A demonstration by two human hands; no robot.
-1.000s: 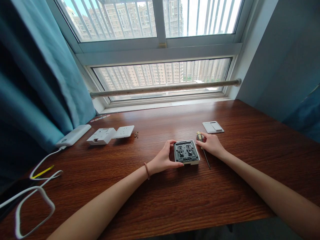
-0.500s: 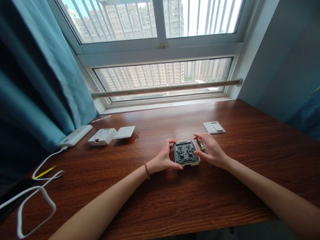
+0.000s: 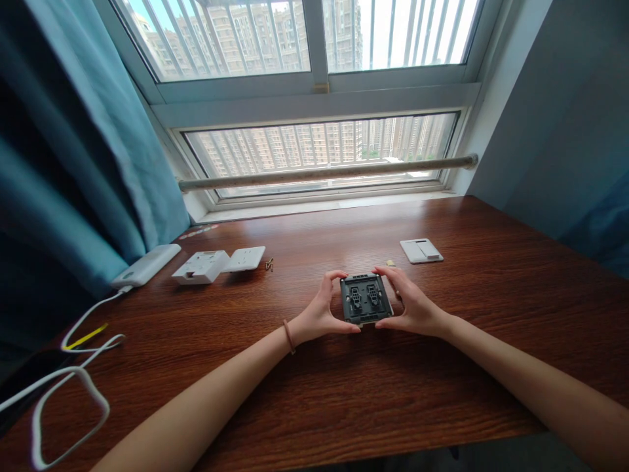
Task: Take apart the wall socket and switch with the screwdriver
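Observation:
A dark grey light switch module (image 3: 364,300) with two rocker mounts faces up, and a strip of white shows beneath its right and near edges. My left hand (image 3: 330,307) holds its left side, with thumb at the near corner and fingers at the far corner. Around the right side, my right hand (image 3: 413,307) grips it the same way. A screwdriver (image 3: 390,263) lies mostly hidden behind my right hand, only bits of it showing. Beyond that hand rests a white two-rocker switch plate (image 3: 421,251).
On the left of the brown wooden table (image 3: 304,400) are a white box (image 3: 200,269), a white socket plate (image 3: 246,259) and several small screws (image 3: 269,265). Farther left lie a white power strip (image 3: 147,267), a white cable (image 3: 73,370) and a yellow strip (image 3: 87,336).
My right hand has moved left and closed on the right side of the switch module, covering more of the screwdriver. Less of the white beneath the module shows now. My left hand stays in place.

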